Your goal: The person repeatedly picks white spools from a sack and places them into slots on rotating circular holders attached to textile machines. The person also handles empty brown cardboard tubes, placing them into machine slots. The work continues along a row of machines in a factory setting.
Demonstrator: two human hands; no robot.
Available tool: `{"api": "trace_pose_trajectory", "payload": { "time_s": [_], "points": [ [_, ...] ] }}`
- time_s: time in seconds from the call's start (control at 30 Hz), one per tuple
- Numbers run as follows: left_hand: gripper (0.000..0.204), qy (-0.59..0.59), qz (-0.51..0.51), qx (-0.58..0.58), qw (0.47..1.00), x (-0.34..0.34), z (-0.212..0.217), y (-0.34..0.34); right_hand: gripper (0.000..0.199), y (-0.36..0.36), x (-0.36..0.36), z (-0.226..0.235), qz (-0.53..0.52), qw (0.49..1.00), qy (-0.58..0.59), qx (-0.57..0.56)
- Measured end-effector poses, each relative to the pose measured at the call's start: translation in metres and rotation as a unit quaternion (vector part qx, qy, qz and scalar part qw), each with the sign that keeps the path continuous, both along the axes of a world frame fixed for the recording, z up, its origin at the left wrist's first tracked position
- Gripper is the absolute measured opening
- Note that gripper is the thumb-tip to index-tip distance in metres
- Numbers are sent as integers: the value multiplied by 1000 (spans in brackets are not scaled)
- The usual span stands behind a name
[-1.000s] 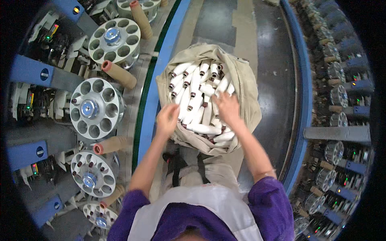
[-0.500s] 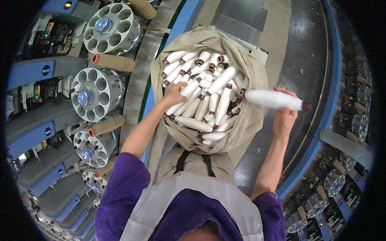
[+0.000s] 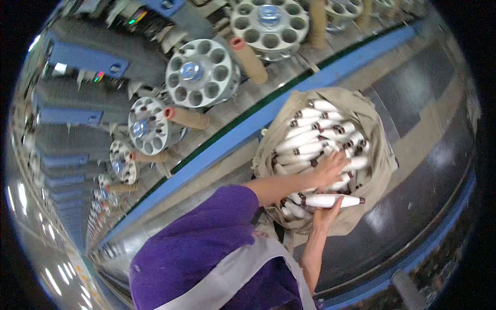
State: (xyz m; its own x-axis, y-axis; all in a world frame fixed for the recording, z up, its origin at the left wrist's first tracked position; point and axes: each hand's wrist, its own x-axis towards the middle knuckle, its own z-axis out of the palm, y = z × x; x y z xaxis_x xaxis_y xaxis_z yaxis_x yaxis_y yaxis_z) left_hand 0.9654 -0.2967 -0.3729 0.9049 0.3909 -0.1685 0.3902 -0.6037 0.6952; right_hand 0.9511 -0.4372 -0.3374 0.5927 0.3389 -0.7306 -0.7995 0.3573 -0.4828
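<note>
A beige cloth sack (image 3: 380, 173) stands in front of me, filled with white yarn bobbins (image 3: 305, 139) that have maroon ends. My left hand (image 3: 330, 168) reaches over the pile, slightly blurred, its fingers bent round the near end of a bobbin (image 3: 357, 164). My right hand (image 3: 324, 214) is closed round another white bobbin (image 3: 336, 200), held level above the sack's near edge. Both maroon tips of that bobbin stick out past the fingers. Parts of the pile under my left forearm are hidden.
Along the left runs a row of winding machines with round grey magazines (image 3: 201, 72) full of holes. Tan yarn tubes (image 3: 250, 62) lie between them. A blue rail (image 3: 248, 129) edges the machines. At the far right, another blue rail (image 3: 439, 227) curves past the dark floor.
My view has swung left, so the sack now sits farther right. My right hand has brought its bobbin from outside the sack to over the near edge. My left hand has shifted across the pile.
</note>
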Motion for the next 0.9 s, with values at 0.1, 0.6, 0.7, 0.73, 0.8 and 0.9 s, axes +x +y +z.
{"api": "trace_pose_trajectory", "payload": {
  "time_s": [0.1, 0.6, 0.7, 0.73, 0.8, 0.9],
  "points": [
    [75, -82, 220, 4, 972, -37, -25, -13, 46, 14, 11, -24, -3, 1000, 11, 19],
    [38, -18, 88, 9, 996, 109, 28, 31, 43, -51, -48, 28, 218, 975, -34, 4],
    [45, 46, 56, -14, 997, 93, 12, 25, 46, -47, -38, 32, 252, 960, -118, 27],
    [47, 56, 22, -47, 997, 82, 8, 22, 45, -45, -34, 33, 253, 950, -173, 57],
    [55, 97, -94, 50, 990, 60, 7, 25, 47, -39, -28, 32, 255, 941, -215, 50],
    [67, 110, -59, -78, 989, 22, 17, 46, 54, -42, -19, 42, 246, 936, -252, -2]
  ]
}}
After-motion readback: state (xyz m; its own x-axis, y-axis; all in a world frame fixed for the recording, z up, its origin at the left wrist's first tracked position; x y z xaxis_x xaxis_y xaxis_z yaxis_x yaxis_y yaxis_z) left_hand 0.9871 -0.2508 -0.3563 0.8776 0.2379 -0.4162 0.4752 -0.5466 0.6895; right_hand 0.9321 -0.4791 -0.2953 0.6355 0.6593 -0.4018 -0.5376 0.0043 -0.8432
